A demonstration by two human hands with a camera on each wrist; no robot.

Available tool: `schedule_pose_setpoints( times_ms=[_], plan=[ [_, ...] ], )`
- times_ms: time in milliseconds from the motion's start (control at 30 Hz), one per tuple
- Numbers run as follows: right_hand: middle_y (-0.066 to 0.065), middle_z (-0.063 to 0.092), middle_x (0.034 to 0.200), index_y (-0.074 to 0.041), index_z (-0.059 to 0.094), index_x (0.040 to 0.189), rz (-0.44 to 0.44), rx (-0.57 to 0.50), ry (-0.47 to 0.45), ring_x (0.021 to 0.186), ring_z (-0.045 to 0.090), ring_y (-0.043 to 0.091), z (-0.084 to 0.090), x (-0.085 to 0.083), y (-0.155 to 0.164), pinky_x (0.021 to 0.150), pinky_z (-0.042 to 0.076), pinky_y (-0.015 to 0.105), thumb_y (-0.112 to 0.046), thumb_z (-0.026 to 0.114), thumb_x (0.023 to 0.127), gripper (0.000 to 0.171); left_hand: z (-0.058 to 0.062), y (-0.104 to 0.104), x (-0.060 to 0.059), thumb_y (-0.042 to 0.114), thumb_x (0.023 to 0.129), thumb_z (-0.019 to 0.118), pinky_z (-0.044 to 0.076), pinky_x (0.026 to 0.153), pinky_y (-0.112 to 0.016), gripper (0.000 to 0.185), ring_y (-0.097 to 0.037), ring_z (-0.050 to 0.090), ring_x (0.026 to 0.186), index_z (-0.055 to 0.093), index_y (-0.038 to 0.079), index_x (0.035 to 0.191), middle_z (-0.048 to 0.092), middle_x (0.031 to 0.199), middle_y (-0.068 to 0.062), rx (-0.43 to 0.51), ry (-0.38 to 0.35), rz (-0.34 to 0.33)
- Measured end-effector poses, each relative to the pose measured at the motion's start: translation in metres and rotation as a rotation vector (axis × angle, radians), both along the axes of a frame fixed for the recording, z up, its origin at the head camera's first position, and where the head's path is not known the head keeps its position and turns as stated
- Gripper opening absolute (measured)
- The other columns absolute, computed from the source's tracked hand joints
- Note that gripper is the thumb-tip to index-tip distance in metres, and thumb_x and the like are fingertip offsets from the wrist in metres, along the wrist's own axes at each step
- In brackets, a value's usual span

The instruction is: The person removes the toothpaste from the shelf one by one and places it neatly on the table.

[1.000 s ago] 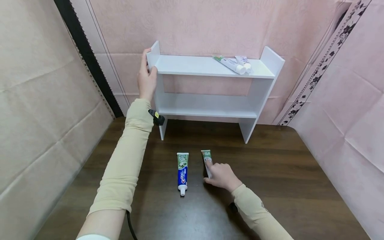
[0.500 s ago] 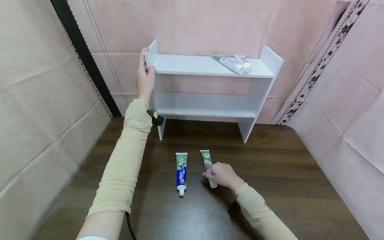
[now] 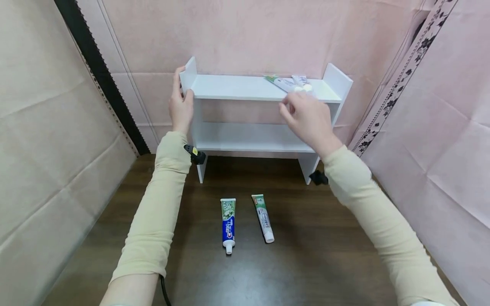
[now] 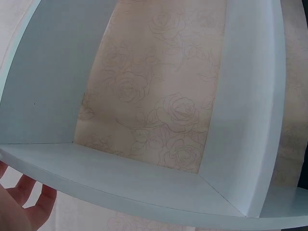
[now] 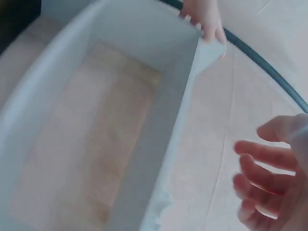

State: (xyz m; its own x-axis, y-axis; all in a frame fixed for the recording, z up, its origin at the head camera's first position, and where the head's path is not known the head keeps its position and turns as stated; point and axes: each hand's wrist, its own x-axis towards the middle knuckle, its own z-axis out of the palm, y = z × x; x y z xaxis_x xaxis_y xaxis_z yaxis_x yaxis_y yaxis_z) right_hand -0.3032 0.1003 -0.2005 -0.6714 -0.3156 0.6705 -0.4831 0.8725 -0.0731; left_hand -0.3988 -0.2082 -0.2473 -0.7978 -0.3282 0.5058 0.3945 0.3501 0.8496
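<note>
Head view: white two-tier shelf (image 3: 231, 87), left grip (image 3: 181, 106) in a pinch on its side panel (image 3: 189, 75), right grip (image 3: 308, 119) loosely spread.

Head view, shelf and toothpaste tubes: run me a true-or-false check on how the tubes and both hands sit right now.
1. The left hand grips the left side panel of the white shelf. True.
2. The right hand grips a tube. False: it holds nothing.
3. Two tubes lie on the top board. True.
4. The blue-and-green tube stands upright. False: it lies on the table.
5. The green-and-white tube touches it. False: bare table shows between them.
</note>
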Motion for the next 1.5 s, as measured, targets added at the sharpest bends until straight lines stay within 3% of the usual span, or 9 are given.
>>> schedule_pose_setpoints(
  times_ms=[133, 267, 367, 467, 600, 900, 1133, 1367, 1500],
  plan=[
    [0.018, 0.059, 0.116, -0.003, 0.061, 0.122, -0.088, 0.010, -0.046, 0.109, 0.052, 0.035, 0.023, -0.031, 0.003, 0.088, 0.039, 0.046, -0.027, 0.048, 0.096, 0.037, 0.001, -0.002, 0.000, 0.017, 0.098, 0.039, 0.038, 0.072, -0.027, 0.057, -0.014, 0.050, 0.099, 0.032, 0.055, 0.140, 0.046, 0.147, 0.009, -0.006, 0.012, 0.003],
    [0.019, 0.048, 0.137, -0.002, 0.056, 0.131, -0.158, 0.012, -0.118, 0.131, 0.037, 0.034, 0.019, -0.060, 0.013, 0.102, 0.028, 0.050, -0.030, 0.046, 0.098, 0.044, 0.000, -0.002, 0.001, 0.018, 0.098, 0.039, 0.038, 0.073, -0.027, 0.056, -0.014, 0.049, 0.099, 0.031, 0.055, 0.140, 0.044, 0.148, 0.010, -0.008, 0.007, -0.007],
    [0.019, 0.053, 0.130, -0.002, 0.060, 0.124, -0.126, -0.020, -0.030, 0.125, 0.043, 0.034, 0.001, -0.067, 0.015, 0.101, 0.030, 0.049, -0.028, 0.050, 0.096, 0.039, -0.001, -0.002, 0.002, 0.018, 0.098, 0.039, 0.038, 0.074, -0.027, 0.057, -0.014, 0.049, 0.099, 0.031, 0.056, 0.139, 0.044, 0.148, 0.011, 0.005, -0.001, -0.006],
    [0.018, 0.058, 0.119, -0.003, 0.063, 0.118, -0.084, -0.057, 0.103, 0.112, 0.049, 0.034, -0.015, -0.065, 0.013, 0.094, 0.033, 0.048, -0.027, 0.057, 0.092, 0.036, -0.003, -0.003, 0.002, 0.017, 0.098, 0.040, 0.038, 0.073, -0.027, 0.057, -0.014, 0.049, 0.099, 0.032, 0.056, 0.139, 0.044, 0.148, 0.011, 0.009, 0.004, -0.001],
    [0.017, 0.061, 0.107, -0.006, 0.062, 0.114, -0.082, -0.076, 0.193, 0.099, 0.053, 0.034, -0.027, -0.061, 0.011, 0.085, 0.037, 0.047, -0.031, 0.063, 0.087, 0.036, -0.005, -0.002, 0.001, 0.017, 0.097, 0.040, 0.037, 0.071, -0.027, 0.057, -0.014, 0.050, 0.096, 0.033, 0.056, 0.138, 0.046, 0.146, 0.009, 0.007, 0.011, 0.001],
    [0.018, 0.069, 0.077, -0.009, 0.056, 0.117, -0.134, -0.127, 0.136, 0.059, 0.056, 0.031, -0.031, -0.067, 0.004, 0.053, 0.041, 0.044, -0.036, 0.056, 0.092, 0.037, -0.006, 0.000, 0.002, 0.017, 0.098, 0.039, 0.038, 0.071, -0.026, 0.057, -0.014, 0.049, 0.095, 0.031, 0.055, 0.140, 0.045, 0.148, 0.008, -0.008, 0.011, 0.006],
    [0.018, 0.069, 0.080, -0.017, 0.055, 0.127, -0.120, -0.295, -0.021, 0.069, 0.061, 0.034, -0.037, -0.072, 0.003, 0.062, 0.044, 0.048, -0.039, 0.060, 0.089, 0.044, -0.009, -0.001, 0.003, 0.017, 0.097, 0.039, 0.036, 0.064, -0.025, 0.058, -0.011, 0.045, 0.078, 0.032, 0.054, 0.141, 0.050, 0.143, 0.003, -0.023, 0.019, 0.025],
    [0.020, 0.065, 0.071, -0.012, 0.056, 0.110, -0.082, -0.369, 0.056, 0.062, 0.057, 0.036, -0.042, -0.071, 0.002, 0.059, 0.043, 0.048, -0.038, 0.060, 0.087, 0.035, -0.010, 0.000, 0.003, 0.018, 0.098, 0.039, 0.034, 0.063, -0.025, 0.058, -0.010, 0.043, 0.074, 0.031, 0.056, 0.140, 0.048, 0.144, 0.006, -0.015, 0.010, 0.023],
    [0.021, 0.070, 0.080, -0.007, 0.057, 0.108, -0.035, -0.382, 0.121, 0.063, 0.061, 0.038, -0.047, -0.067, 0.004, 0.057, 0.044, 0.048, -0.032, 0.058, 0.088, 0.032, -0.005, -0.001, 0.002, 0.018, 0.098, 0.038, 0.036, 0.067, -0.025, 0.057, -0.011, 0.047, 0.084, 0.030, 0.056, 0.140, 0.045, 0.147, 0.007, -0.007, 0.009, 0.017]
  ],
)
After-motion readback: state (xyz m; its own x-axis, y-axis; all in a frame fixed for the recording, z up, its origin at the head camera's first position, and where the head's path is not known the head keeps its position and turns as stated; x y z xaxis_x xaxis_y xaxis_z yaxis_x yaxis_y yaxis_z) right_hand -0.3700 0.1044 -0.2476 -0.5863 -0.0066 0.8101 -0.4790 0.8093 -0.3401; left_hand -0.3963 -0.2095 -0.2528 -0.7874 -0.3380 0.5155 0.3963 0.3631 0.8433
